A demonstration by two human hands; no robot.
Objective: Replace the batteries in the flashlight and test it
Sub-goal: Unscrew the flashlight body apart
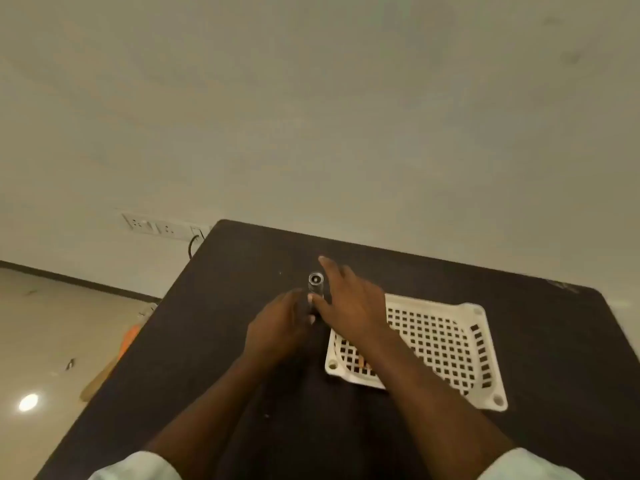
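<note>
A small dark flashlight point(315, 285) stands upright over the dark table point(540, 323), its round silver-rimmed top end facing up. My left hand point(278, 329) is wrapped around its lower body. My right hand point(349, 303) is just to the right of the flashlight, thumb touching its side, fingers spread and stretched forward past it. The lower part of the flashlight is hidden between my hands. Something small and orange point(363, 362), possibly batteries, lies in the basket, mostly hidden by my right forearm.
A white perforated plastic basket point(450, 341) lies on the table under and right of my right forearm. Behind the table's far left corner a switch and socket panel point(156, 227) is on the wall. Left of the table is tiled floor with an orange-and-wood object point(114, 358).
</note>
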